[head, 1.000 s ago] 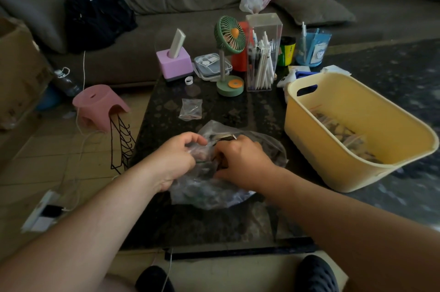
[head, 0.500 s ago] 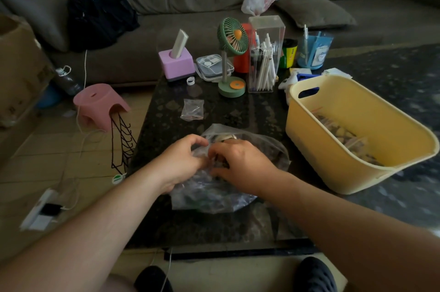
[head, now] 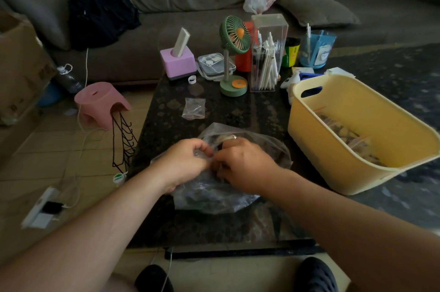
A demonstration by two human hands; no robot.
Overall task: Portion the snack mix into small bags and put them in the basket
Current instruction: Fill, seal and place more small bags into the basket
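While both hands meet over the large snack bag (head: 214,196), left hand (head: 183,163) & right hand (head: 245,163) pinch a small bag (head: 202,154); basket (head: 333,163) sits right w/ filled bags.

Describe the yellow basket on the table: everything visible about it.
The yellow basket is a pale yellow, smooth tub that looks like plastic, rounded-rectangular with a rolled rim and a slot handle cut into its far end wall. It stands upright and uncovered on the right side of the dark table, apart from both hands. Several small clear filled bags lie in a heap on its bottom. White and blue clutter sits right behind its far end.
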